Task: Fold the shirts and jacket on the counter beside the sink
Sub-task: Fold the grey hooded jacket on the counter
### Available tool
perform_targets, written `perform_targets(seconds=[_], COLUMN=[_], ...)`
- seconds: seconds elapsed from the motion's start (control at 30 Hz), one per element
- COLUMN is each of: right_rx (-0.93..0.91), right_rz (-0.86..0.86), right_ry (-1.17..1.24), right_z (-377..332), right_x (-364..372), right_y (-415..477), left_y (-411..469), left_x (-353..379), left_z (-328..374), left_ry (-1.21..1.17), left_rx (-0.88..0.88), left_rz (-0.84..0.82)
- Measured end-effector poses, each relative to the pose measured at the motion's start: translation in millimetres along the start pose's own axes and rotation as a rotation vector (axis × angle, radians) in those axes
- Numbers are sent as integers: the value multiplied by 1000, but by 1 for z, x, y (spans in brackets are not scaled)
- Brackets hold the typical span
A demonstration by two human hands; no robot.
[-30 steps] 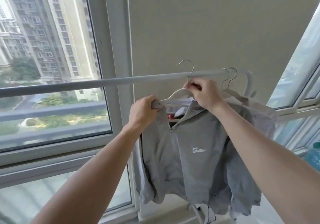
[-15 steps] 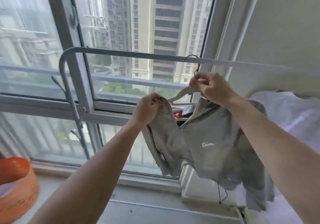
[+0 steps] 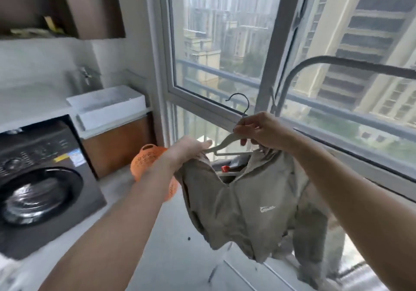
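Removed from the rail, jacket and hanger hang midair; left hand grips the shoulder, right hand grips the hanger neck.

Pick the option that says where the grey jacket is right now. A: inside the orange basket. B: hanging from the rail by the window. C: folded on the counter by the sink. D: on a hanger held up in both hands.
D: the grey jacket hangs from the white hanger, gripped by the right hand near its hook, with the left hand at its shoulder end, the hook off the rail.
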State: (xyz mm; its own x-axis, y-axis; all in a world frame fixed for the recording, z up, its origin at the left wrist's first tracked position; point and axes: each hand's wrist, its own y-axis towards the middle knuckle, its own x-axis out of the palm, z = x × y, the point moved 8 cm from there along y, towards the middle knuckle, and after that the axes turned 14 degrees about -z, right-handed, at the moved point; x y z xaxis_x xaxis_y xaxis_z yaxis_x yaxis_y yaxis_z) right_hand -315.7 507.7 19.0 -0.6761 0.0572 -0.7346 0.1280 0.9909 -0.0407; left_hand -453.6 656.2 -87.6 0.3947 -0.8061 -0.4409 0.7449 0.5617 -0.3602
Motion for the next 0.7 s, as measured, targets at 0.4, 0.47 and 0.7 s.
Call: perform_targets(seconds=[0.4,0.47,0.7], right_rx=[-292,-342,-420], right_rz=[-226,-251,-318], right_ry=[6,20,160], right_z=[-134,-162,-232], right_x=[130,144,198], right_y=[330,380,525], left_y=[6,5,-39], left_x=[-311,-367,-528], left_z=[-157,-174,-259], left_ry=[38,-37,-275], left_rx=[-190,-108,-60], left_rz=[209,371,929])
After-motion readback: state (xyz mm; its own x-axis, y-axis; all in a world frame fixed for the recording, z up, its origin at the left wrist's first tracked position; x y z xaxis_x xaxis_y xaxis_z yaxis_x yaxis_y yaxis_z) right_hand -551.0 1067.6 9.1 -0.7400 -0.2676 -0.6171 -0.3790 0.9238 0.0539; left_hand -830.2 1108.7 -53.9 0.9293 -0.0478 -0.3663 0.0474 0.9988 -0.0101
